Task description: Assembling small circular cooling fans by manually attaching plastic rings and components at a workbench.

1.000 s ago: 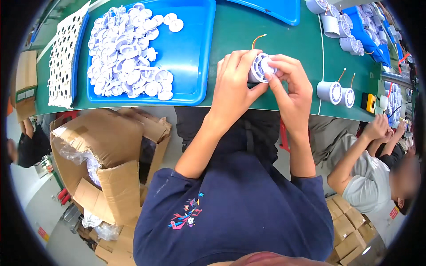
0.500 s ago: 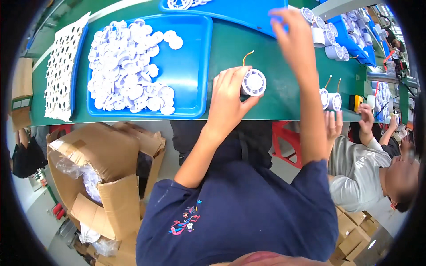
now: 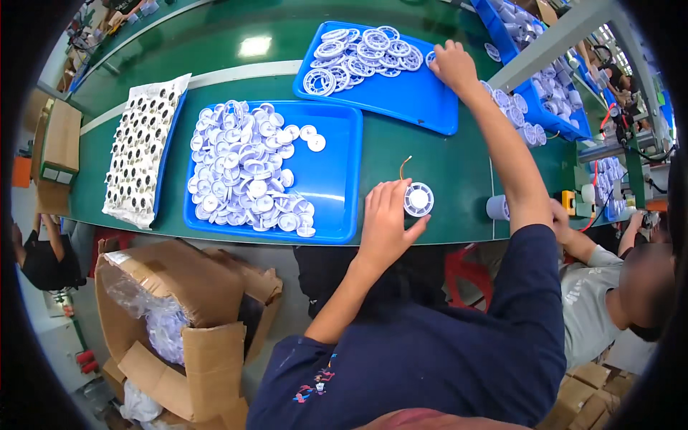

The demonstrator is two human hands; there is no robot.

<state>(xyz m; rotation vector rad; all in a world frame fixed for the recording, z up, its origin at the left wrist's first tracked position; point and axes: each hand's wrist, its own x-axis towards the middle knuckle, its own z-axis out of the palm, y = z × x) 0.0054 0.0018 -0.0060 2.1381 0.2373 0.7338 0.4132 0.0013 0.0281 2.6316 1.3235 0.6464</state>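
The blue trays (image 3: 335, 147) look like glossy plastic, the rings (image 3: 330, 49) smooth plastic, the carton (image 3: 215, 365) matt cardboard.

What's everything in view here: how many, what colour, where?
Table: at least one, green, upper half
Wired housing: one, white, in left hand
Near tray: one, blue, left of wired housing
Discs: dozens, white, in near tray
Far tray: one, blue, upper centre
Rings: many, white, mostly in far tray
Sheet: one, white, dark-spotted, table's left
Other housings: several, white, table's right
Bin: at least one, blue, upper right
Yellow device: one, yellow, table's right
Open carton: one, brown, lower left
Stool: at least one, red, below table
Co-workers: several, grey or dark clothing, sides
Shirt: one, navy, lower centre
Left hand: one, bare, on wired housing
Right hand: one, bare, far tray's right end
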